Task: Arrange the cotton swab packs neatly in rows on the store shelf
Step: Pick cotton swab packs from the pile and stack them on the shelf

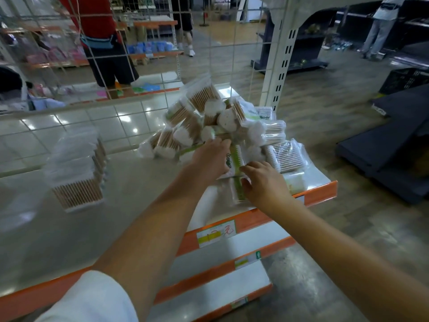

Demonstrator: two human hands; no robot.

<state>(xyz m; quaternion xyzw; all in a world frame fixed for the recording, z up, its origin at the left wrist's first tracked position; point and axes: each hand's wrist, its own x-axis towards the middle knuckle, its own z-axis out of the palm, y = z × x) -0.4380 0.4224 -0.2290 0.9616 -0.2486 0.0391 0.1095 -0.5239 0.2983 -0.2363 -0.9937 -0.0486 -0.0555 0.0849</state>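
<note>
Both hands reach into a loose heap of cotton swab packs (209, 122) at the right end of the store shelf (130, 205). The left hand (210, 159) lies over the near side of the heap with its fingers buried among the packs; whether it grips one cannot be told. The right hand (262, 182) sits just beside it, fingers curled at a flat pack with a green strip (236, 180), seemingly pinching its edge. The heap is a jumble, packs tilted every way, some near the shelf's right edge and front orange lip (255, 217). Toward the left end, well apart, stands one tidy stack of packs (76, 173), blurred but squared up. By that showing, the work looks barely begun: one stack placed, most packs still unsorted. The middle of the shelf between stack and heap lies bare, giving room for rows. A wire grid (139, 66) backs the shelf, and a white upright post (281, 66) stands at the back right corner.
</note>
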